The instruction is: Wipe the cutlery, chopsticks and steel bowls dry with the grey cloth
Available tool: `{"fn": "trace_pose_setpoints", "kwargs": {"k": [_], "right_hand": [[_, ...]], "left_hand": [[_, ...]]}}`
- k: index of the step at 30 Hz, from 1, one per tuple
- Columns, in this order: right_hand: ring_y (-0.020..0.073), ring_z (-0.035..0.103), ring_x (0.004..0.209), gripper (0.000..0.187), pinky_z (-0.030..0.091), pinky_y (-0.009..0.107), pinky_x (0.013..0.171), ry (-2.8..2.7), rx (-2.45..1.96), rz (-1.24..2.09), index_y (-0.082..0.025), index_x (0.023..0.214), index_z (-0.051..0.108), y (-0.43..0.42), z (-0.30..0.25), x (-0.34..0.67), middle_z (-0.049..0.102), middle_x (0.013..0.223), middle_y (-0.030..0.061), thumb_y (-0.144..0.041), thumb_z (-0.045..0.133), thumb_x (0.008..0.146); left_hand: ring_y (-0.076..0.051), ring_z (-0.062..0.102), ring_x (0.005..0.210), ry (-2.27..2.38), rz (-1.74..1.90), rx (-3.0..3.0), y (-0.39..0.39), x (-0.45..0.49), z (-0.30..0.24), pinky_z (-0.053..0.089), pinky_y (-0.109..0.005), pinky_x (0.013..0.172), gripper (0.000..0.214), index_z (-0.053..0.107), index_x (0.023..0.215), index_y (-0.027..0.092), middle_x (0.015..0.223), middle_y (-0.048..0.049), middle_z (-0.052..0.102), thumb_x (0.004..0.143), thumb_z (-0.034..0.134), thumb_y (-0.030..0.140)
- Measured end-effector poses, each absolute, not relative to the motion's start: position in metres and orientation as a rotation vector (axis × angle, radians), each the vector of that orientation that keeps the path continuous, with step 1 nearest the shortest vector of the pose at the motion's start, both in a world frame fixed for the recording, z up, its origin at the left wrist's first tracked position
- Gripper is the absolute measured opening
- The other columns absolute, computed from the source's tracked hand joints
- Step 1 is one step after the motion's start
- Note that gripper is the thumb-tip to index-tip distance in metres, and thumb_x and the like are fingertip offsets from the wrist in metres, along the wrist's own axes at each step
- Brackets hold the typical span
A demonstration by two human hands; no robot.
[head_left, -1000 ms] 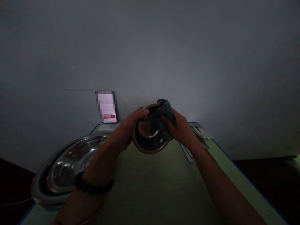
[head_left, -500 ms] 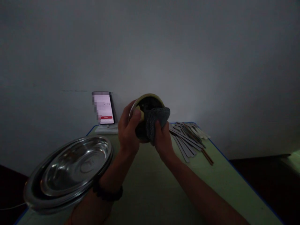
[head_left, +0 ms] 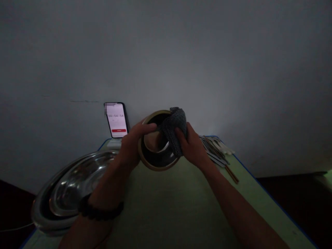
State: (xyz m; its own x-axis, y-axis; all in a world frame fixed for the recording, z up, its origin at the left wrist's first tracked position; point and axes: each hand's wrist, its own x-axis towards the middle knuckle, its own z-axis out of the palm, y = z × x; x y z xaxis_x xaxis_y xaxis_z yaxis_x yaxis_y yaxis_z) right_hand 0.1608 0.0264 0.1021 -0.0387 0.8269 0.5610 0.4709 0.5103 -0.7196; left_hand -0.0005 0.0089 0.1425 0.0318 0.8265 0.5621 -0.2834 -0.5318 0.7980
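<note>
My left hand (head_left: 133, 141) holds a round bowl (head_left: 157, 159) by its left side, thumb over the rim and fingers behind it. The bowl has a yellowish rim and a shiny dark inside, and it is tilted with its mouth towards me above the table. In my right hand (head_left: 193, 147) is a grey checked cloth (head_left: 174, 126), pinched over the bowl's right rim and reaching partly into it. The fingers of the right hand behind the cloth are hidden.
At left, large steel basins (head_left: 75, 186) are stacked, partly behind my left forearm. A phone (head_left: 118, 121) showing a timer leans on the wall. Knives and other cutlery (head_left: 218, 152), with wooden chopsticks (head_left: 232, 174), lie at right on the green table (head_left: 166, 200).
The bowl has turned to show more of its inside and moved slightly lower. The left hand has shifted left, and the cloth now sits higher along the right rim.
</note>
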Motion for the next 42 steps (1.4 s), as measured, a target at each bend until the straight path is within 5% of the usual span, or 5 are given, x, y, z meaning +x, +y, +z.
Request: {"fn": "trace_pose_setpoints", "kwargs": {"k": [4,14,23,33,42], "right_hand": [[0.0216,0.057,0.072,0.031,0.042,0.035,0.067,-1.491,-1.225,0.38,-0.017,0.097,0.045,0.025,0.094,0.148,0.061,0.08,0.01,-0.044,0.032,0.088],[0.0249,0.06,0.096,0.044,0.044,0.036,0.08,-1.527,-1.229,0.754,-0.012,0.105,0.055,0.02,0.085,0.128,0.064,0.102,0.0158,-0.043,0.03,0.088],[0.0259,0.059,0.095,0.037,0.042,0.037,0.077,-1.644,-1.234,0.399,-0.015,0.103,0.054,0.03,0.095,0.16,0.065,0.098,0.0146,-0.042,0.034,0.088],[0.0189,0.058,0.066,0.032,0.036,0.03,0.06,-1.93,-1.277,0.168,-0.018,0.091,0.055,0.031,0.108,0.187,0.063,0.076,0.008,-0.045,0.038,0.087],[0.0275,0.061,0.077,0.049,0.04,0.035,0.063,-1.656,-1.476,0.258,-0.013,0.096,0.052,0.027,0.089,0.147,0.065,0.083,0.0186,-0.048,0.019,0.091]], "left_hand": [[-0.029,0.059,0.101,0.458,1.547,1.414,0.01,0.011,0.131,0.047,-0.042,0.087,0.032,0.067,0.096,0.019,0.094,-0.0053,0.069,0.066,0.057,0.024],[-0.025,0.053,0.108,0.522,2.09,1.524,0.017,0.022,0.11,0.04,-0.039,0.096,0.042,0.061,0.107,0.025,0.111,-0.0013,0.062,0.065,0.064,0.031],[-0.028,0.062,0.095,0.402,1.497,1.267,0.014,0.013,0.13,0.052,-0.039,0.079,0.021,0.061,0.081,0.018,0.074,-0.0038,0.066,0.073,0.059,0.037],[-0.029,0.065,0.09,0.502,1.001,1.138,0.019,-0.002,0.129,0.053,-0.04,0.076,0.046,0.066,0.086,0.017,0.077,-0.0065,0.071,0.073,0.053,0.059],[-0.025,0.064,0.087,0.639,1.598,1.251,0.018,0.017,0.127,0.053,-0.037,0.071,0.028,0.064,0.081,0.021,0.071,-0.0018,0.067,0.081,0.052,0.047]]}}
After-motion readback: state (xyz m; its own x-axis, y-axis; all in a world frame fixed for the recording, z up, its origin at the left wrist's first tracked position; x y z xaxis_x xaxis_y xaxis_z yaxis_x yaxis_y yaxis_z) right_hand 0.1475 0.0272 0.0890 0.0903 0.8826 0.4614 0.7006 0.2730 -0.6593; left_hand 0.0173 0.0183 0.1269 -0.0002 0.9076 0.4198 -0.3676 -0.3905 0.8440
